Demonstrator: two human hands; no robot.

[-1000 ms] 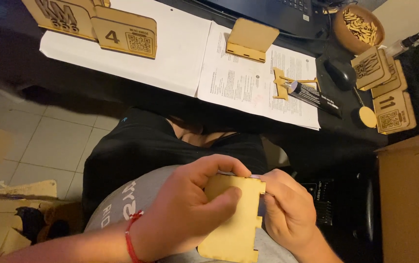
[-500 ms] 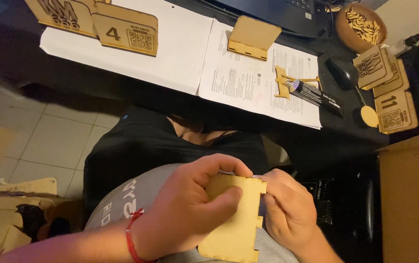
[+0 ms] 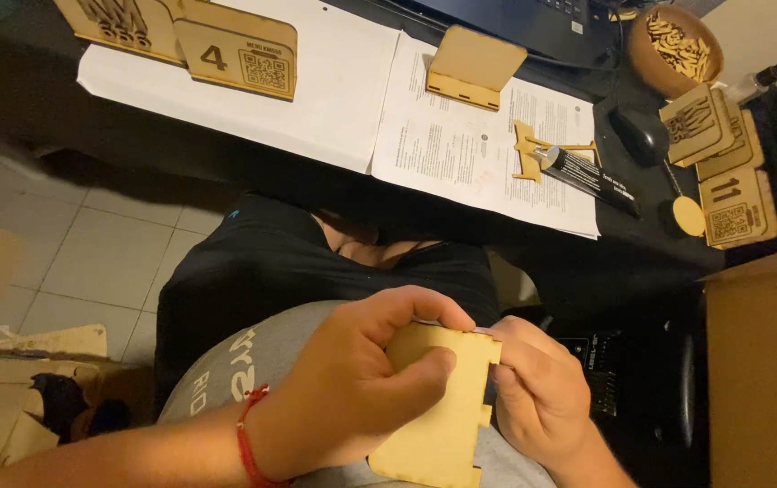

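Wooden panel [image 3: 438,416] over the lap, below the desk [image 3: 36,81], long axis upright, notched edge facing right, left hand [image 3: 352,389] clamping its top-left, thumb across the face, right hand [image 3: 537,398] pinching the right edge

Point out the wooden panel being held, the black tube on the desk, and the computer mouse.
wooden panel [image 3: 438,420]: head view, flat face.
black tube [image 3: 592,179]: head view, mid-body.
computer mouse [image 3: 641,136]: head view, top shell.

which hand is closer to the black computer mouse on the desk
Right. The right hand sits below the mouse, at the wooden panel's right edge; the left hand grips the panel farther left.
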